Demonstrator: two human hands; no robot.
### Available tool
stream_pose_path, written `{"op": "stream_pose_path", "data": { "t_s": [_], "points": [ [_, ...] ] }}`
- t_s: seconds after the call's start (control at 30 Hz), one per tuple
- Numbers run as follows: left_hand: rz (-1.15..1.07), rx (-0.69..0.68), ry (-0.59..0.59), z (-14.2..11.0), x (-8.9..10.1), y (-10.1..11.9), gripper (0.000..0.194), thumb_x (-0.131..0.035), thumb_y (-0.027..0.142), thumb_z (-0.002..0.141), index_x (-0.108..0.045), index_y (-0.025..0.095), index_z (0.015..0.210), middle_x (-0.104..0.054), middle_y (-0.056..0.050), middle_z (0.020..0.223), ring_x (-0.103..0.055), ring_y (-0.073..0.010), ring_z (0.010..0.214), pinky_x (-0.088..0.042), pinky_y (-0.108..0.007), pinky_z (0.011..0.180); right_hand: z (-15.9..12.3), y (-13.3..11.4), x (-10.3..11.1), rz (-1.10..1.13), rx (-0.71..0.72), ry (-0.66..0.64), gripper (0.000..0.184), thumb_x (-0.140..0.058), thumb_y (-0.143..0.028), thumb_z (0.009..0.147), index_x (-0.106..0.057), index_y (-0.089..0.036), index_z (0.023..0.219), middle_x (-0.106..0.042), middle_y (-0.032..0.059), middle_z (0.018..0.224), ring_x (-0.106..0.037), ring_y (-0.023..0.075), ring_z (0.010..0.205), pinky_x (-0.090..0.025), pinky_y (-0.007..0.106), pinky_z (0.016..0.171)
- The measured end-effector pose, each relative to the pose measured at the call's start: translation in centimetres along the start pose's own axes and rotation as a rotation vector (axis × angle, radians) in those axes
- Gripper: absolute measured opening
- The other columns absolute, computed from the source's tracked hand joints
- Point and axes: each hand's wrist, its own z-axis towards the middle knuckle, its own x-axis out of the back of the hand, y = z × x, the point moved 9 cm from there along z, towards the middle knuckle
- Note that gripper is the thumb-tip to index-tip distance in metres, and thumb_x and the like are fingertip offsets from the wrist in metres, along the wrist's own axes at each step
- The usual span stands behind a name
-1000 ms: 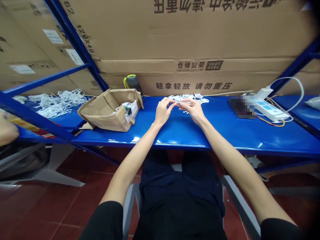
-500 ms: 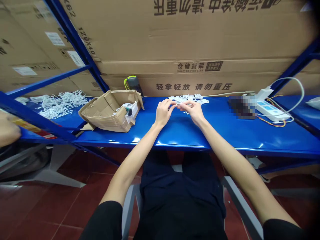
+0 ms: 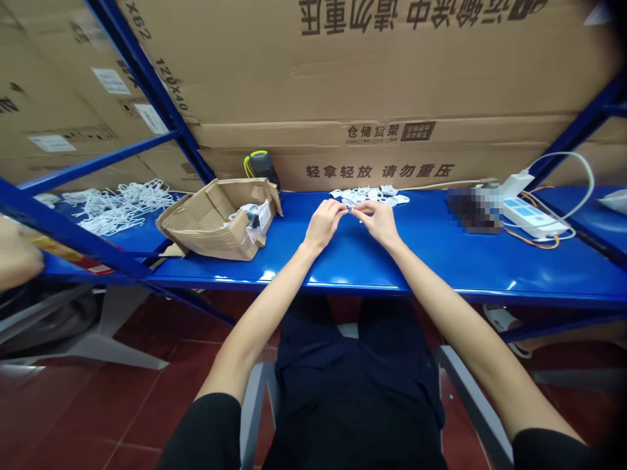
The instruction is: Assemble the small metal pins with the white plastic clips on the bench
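My left hand and my right hand meet above the blue shelf, fingertips pinched close together. Between them is a small whitish piece, mostly covered by the fingers and too small to name. Both hands appear closed on it, thumb against forefinger. Just behind them lies a pile of small white plastic parts, some with ring-like ends. A tiny white bit shows on the shelf below the right fingers.
An open cardboard box with small items stands at left, a dark bottle behind it. White cables lie farther left, near another person's arm. At right are a power strip and a pixelated object.
The fingertips have shifted slightly lower and the right hand's grip has turned a little. The small piece stays between both hands. The camera view has moved slightly.
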Motion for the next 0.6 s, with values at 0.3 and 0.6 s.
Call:
{"op": "stream_pose_path", "data": {
  "t_s": [0.3,0.6],
  "points": [
    [-0.047,0.031,0.086,-0.1,0.8,0.1,0.029,-0.058,0.041,0.113,-0.077,0.021,0.105,-0.077,-0.009,0.105,-0.071,-0.0241,0.102,-0.06,-0.04,0.095,-0.2,2.0,-0.8,0.284,-0.191,-0.02,0.05,-0.098,-0.067,0.067,-0.082,-0.024,0.088,-0.085,0.0061,0.088,-0.084,0.0344,0.096,-0.067,0.055,0.102],
    [-0.076,0.058,0.117,0.0,1.2,0.2,0.034,-0.056,0.047,0.113,-0.078,0.022,0.105,-0.078,-0.009,0.106,-0.072,-0.024,0.103,-0.061,-0.041,0.095,-0.8,1.9,-1.8,0.516,-0.268,-0.062,0.047,-0.103,-0.056,0.066,-0.078,-0.024,0.091,-0.087,0.0091,0.1,-0.083,0.035,0.111,-0.066,0.054,0.108]
  ]
}}
